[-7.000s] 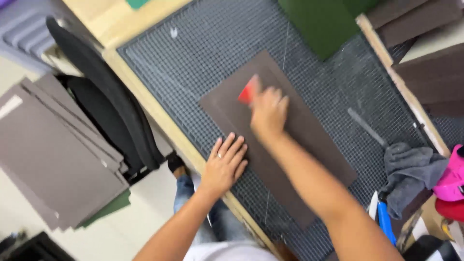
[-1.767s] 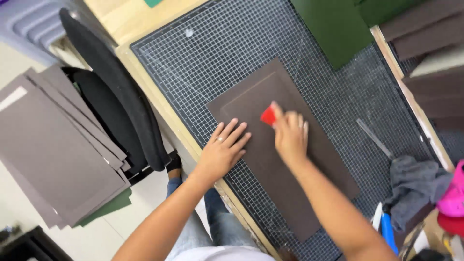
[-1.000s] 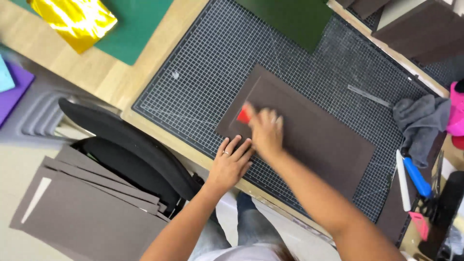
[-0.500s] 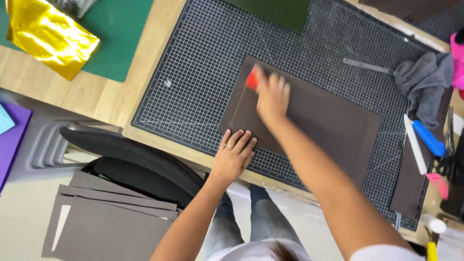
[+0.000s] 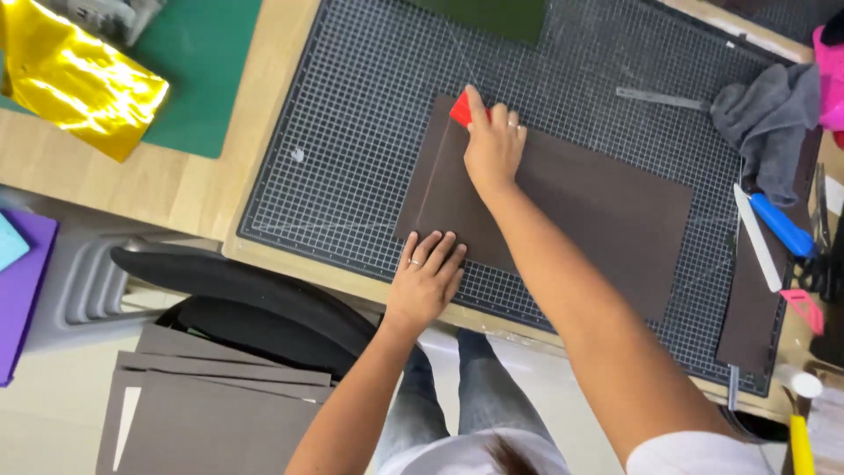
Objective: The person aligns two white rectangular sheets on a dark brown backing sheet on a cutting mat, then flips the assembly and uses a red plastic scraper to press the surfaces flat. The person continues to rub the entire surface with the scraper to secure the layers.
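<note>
A dark brown sheet (image 5: 607,211) lies flat on the gridded cutting mat (image 5: 369,132). My right hand (image 5: 492,145) presses a small red scraper (image 5: 460,109) against the sheet's far left corner. My left hand (image 5: 426,280) lies flat, fingers spread, on the sheet's near left corner by the mat's front edge. A faint crease line runs along the sheet's left end between the two hands.
A grey cloth (image 5: 769,119), metal ruler (image 5: 661,97), blue-handled tool (image 5: 781,224) and a brown strip (image 5: 752,299) lie at the right. Gold foil (image 5: 75,79) rests on a green mat (image 5: 207,62) at left. A black chair (image 5: 246,299) and stacked brown sheets (image 5: 211,413) sit below.
My right hand has slid the red scraper farther up the sheet's left end to its far corner. The left hand stays flat on the near corner. The view has shifted.
</note>
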